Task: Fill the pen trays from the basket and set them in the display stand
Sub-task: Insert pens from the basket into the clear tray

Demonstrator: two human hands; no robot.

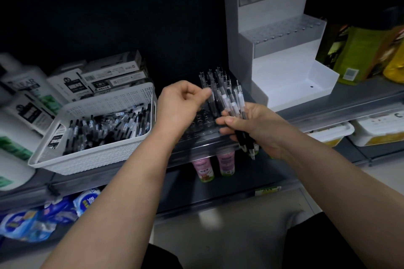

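A white perforated basket (105, 102) full of black-and-clear pens stands on the shelf at left. In front of me lies a clear pen tray (203, 124) with rows of holes; several pens stand upright in its far part. My right hand (251, 124) grips a bundle of pens (235, 105), tips down. My left hand (181, 102) pinches the top of one pen at that bundle, above the tray. The white stepped display stand (284, 54) sits at the right rear, with one clear tray on its upper step and its lower step bare.
Boxed goods (109, 76) and white bottles (24, 94) crowd the shelf behind and left of the basket. Green and yellow packages (360, 50) stand right of the stand. Pink bottles (214, 164) and blue packs (54, 214) sit on lower shelves.
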